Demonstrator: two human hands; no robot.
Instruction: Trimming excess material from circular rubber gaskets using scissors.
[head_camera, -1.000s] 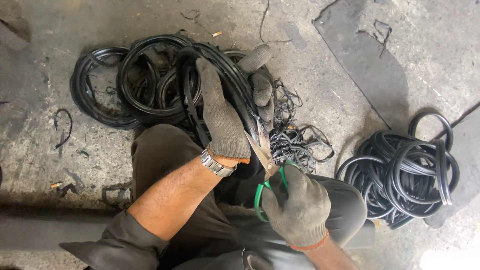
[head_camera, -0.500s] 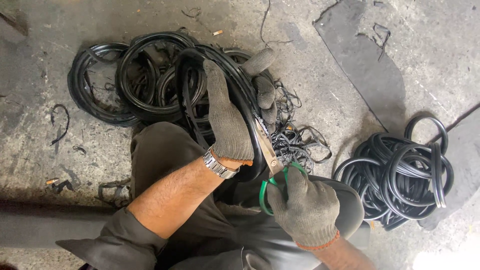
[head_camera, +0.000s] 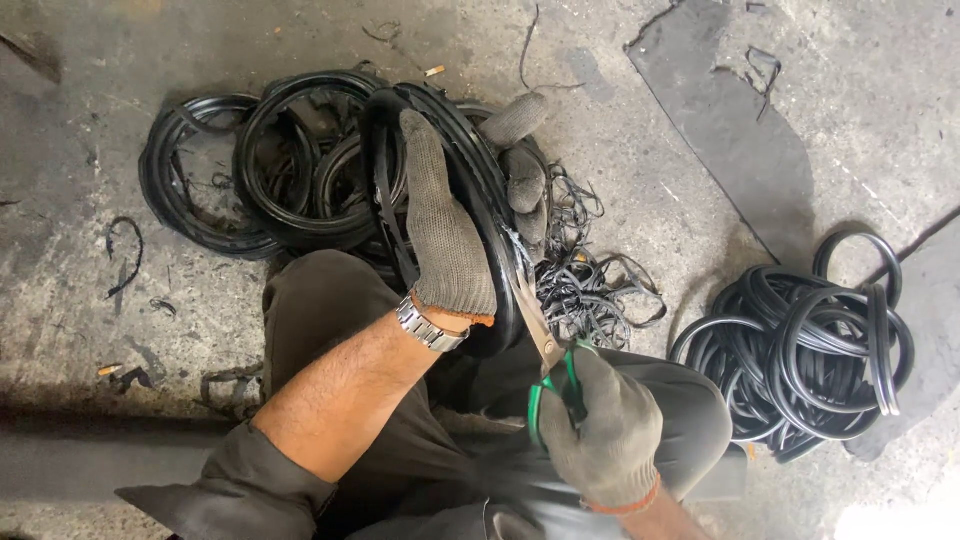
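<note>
Concrete floor (head_camera: 700, 120): grey, stained, cracked at upper right; carries everything.

Ring pile (head_camera: 270, 170), upper left of frame: black rubber rings heaped loose, overlapping, just beyond the knee.

Second ring pile (head_camera: 800, 350), right of frame: thinner black rings stacked neatly, well apart from the first.

Trimmings (head_camera: 590, 280), centre: tangle of thin black strips on the floor, just beside the blades.

Ring (head_camera: 480, 190), centre: large black rubber ring, held upright and tilted over the lap, its inner edge met by the blades.

Left hand (head_camera: 450, 240), centre: gloved, wristwatch at the wrist; grip closed round the ring, fingers hooked over the far side.

Right hand (head_camera: 600, 440), lower centre: gloved; grip closed through the green handles of the scissors (head_camera: 545, 345).

Handling, as judgement: best kept taut and steady by the left hand, turned into the blades bit by bit; short bites along the lip; gloved fingers clear of the cutting line.
</note>
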